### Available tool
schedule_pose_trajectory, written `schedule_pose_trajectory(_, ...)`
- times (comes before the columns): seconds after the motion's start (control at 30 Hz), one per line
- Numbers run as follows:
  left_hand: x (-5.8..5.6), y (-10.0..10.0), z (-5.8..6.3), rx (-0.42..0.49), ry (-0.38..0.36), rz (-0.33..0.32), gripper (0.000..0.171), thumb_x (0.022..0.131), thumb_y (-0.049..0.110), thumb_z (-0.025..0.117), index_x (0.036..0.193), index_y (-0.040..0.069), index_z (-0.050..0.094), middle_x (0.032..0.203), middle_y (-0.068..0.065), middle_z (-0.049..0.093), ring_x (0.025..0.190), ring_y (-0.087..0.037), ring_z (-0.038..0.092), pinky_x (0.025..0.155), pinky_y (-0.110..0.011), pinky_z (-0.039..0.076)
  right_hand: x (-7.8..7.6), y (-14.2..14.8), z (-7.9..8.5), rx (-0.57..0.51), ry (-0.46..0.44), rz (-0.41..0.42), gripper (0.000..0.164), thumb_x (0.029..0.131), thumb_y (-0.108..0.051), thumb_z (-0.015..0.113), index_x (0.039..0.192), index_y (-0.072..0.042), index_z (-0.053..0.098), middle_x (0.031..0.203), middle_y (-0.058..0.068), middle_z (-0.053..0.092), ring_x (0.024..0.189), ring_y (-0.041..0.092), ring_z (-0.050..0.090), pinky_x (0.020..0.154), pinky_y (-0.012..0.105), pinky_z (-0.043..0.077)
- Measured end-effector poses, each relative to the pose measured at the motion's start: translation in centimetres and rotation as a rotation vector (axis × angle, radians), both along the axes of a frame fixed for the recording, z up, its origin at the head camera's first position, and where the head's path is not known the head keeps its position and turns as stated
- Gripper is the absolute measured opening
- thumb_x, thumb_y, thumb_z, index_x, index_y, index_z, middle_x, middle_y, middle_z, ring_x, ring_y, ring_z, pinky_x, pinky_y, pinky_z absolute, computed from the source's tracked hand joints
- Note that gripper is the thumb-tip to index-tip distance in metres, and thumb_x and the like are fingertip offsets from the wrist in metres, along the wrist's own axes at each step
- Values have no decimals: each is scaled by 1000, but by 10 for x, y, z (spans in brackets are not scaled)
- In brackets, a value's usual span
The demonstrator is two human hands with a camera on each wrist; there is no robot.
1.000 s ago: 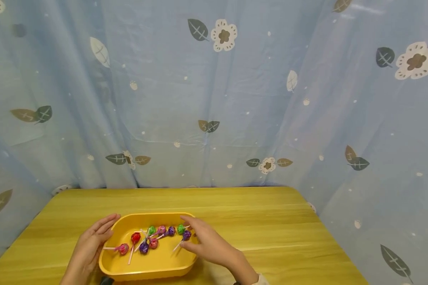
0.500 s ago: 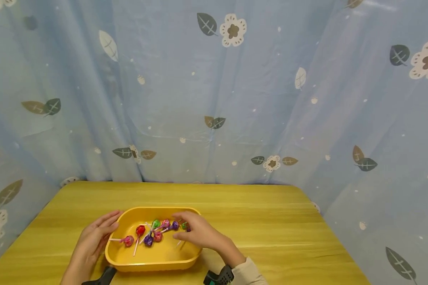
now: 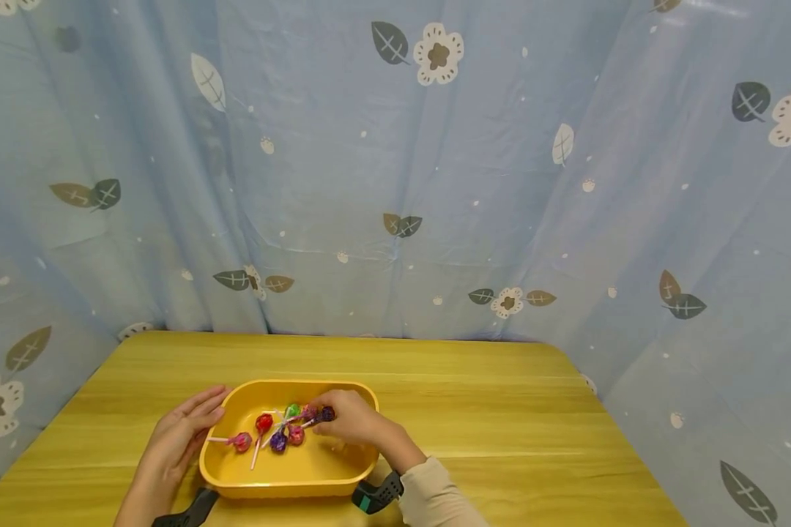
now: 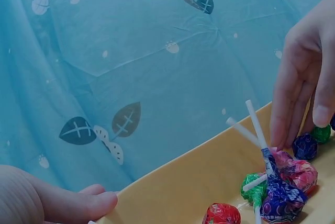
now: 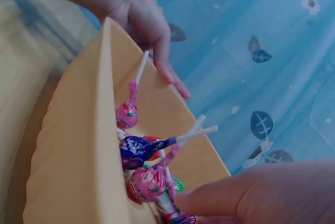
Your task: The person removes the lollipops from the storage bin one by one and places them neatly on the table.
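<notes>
A yellow plastic basket [image 3: 283,490] holds several wrapped lollipops. My left hand [image 3: 178,435] lies along its left end with nearly straight fingers, the thumb at the rim. Inside, my right hand [image 3: 352,421] reaches down over the right half, thumb apart from its fairly straight fingers. A purple lollipop [image 4: 305,146] sits right at those fingertips, and a green lollipop [image 4: 321,133] shows between fingers and thumb. Left of the hand lie a red lollipop [image 3: 264,422], a pink lollipop [image 3: 241,441] and a mixed cluster with crossing white sticks. The right hand hides some candy in the head view.
The basket stands near the front of a yellow wood-grain table [image 3: 474,410]. A blue patterned curtain [image 3: 343,183] hangs behind the table and along both sides. Black straps [image 3: 379,492] sit at the wrists.
My right hand has moved left inside the basket, from the right end towards the cluster, now covering the lollipops that lay there. The left hand stays at the basket's end. The head view has shifted slightly.
</notes>
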State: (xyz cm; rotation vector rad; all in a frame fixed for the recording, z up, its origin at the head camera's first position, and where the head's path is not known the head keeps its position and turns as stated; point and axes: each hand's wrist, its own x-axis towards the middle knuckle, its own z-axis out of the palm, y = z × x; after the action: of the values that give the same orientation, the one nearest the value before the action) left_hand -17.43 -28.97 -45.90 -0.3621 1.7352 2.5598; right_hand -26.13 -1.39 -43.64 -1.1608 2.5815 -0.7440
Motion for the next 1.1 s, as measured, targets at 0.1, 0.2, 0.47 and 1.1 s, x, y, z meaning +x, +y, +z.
schedule_pose_trajectory(0.1, 0, -1, -2, 8, 22, -8, 31, 93, 3, 63, 105, 31, 69, 102, 18, 68, 97, 1, 63, 89, -22, 50, 0, -4, -3, 46, 67, -1, 30, 87, -15, 75, 116, -9, 70, 109, -3, 67, 102, 8, 59, 87, 19, 47)
schedule_pose_trajectory(0.2, 0, -1, -3, 15, 25, -13, 31, 94, 2, 62, 104, 31, 68, 102, 18, 68, 98, 1, 63, 89, -23, 50, 2, -6, -5, 74, 82, -18, 26, 85, -13, 76, 111, -11, 72, 104, -5, 68, 96, 4, 58, 83, 17, 48)
schedule_pose_trajectory(0.47, -1, -1, -2, 17, 3, -14, 31, 94, 3, 62, 98, 33, 68, 101, 19, 68, 97, 1, 63, 90, -23, 49, 7, -5, -12, 19, 100, -41, 17, 82, -3, 76, 98, -10, 74, 85, -6, 67, 75, -1, 54, 66, 13, 46)
schedule_pose_trajectory(1.1, -1, -4, -3, 31, -28, -18, 28, 94, 4, 63, 105, 29, 65, 100, 19, 67, 96, 2, 63, 92, -22, 48, 22, 13, 0, -201, -147, -135, 16, 83, -1, 74, 98, -7, 76, 83, -1, 69, 70, 1, 58, 62, 17, 49)
